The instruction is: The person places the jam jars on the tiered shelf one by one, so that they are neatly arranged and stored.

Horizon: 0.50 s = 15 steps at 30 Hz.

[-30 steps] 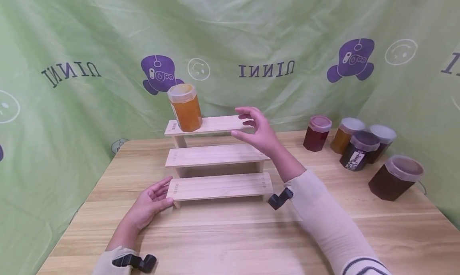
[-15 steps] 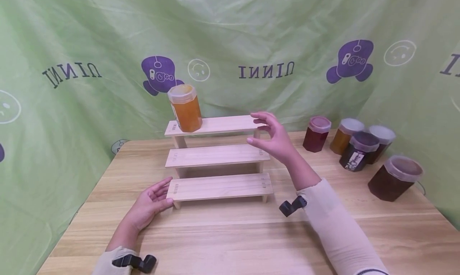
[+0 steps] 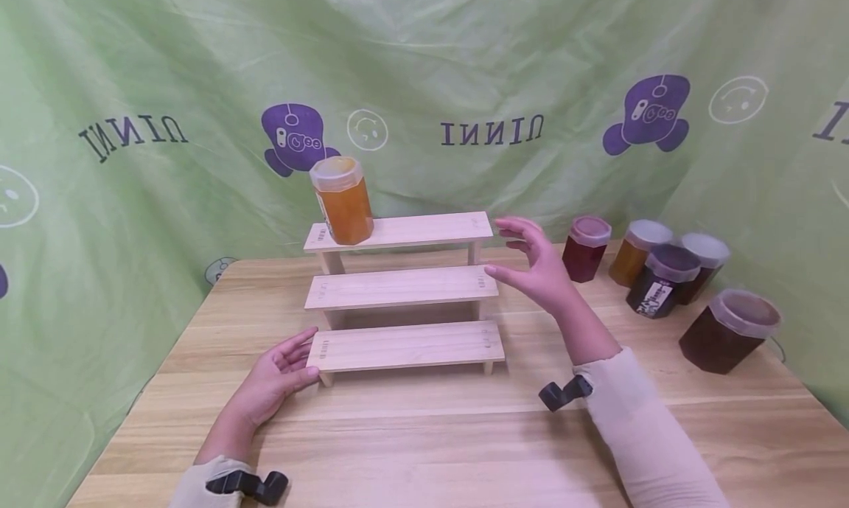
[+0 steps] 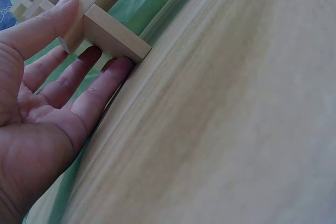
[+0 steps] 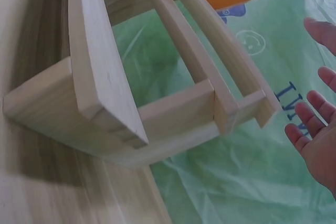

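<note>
Now right grip (image 3: 540,273), spread and empty, is moving clear of the three-tier shelf (image 3: 407,347), leaving the orange-filled jar (image 3: 350,211) standing unaided leftward; relaxed left grip (image 3: 270,383) is touching shelf end.

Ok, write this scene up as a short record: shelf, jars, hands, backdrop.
Shelf: three-tier wooden shelf, standing on a wooden table
On top tier: orange jar, upright, toward the left end
Jars on table: five, toward the right; red jar, amber jar, three darker ones
Left hand: touching the shelf's lowest tier at its left end
Right hand: holding nothing, near the shelf's right end
Backdrop: green cloth, purple figures
</note>
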Motion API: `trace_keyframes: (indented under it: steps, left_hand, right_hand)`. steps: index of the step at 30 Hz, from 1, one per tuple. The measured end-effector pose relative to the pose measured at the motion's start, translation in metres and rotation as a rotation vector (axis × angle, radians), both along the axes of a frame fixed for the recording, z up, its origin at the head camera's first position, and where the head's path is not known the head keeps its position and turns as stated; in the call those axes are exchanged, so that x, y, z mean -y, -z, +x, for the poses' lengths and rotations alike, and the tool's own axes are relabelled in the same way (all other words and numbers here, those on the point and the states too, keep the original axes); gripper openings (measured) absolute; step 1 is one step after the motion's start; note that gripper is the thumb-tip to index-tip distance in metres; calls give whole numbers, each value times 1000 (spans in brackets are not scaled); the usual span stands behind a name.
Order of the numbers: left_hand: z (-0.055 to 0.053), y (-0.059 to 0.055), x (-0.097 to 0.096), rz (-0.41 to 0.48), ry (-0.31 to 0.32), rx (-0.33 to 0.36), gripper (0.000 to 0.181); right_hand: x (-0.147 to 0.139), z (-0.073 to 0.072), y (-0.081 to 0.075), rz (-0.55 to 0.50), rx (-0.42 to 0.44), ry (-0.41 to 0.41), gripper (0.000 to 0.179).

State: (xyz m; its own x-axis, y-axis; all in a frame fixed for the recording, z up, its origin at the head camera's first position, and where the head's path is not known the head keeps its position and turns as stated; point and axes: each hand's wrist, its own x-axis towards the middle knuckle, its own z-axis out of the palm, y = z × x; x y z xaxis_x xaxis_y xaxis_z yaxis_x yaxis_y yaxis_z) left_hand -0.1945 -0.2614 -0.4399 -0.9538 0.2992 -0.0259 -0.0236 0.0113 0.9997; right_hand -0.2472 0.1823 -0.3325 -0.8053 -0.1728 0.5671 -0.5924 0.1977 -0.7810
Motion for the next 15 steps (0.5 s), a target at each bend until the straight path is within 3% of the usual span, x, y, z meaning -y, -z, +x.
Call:
trace_keyframes:
  steps: [15]
  left_hand:
    - [0, 1, 1, 24, 7, -15, 78]
  right_hand:
    - [-33, 6, 13, 78, -21, 121, 72]
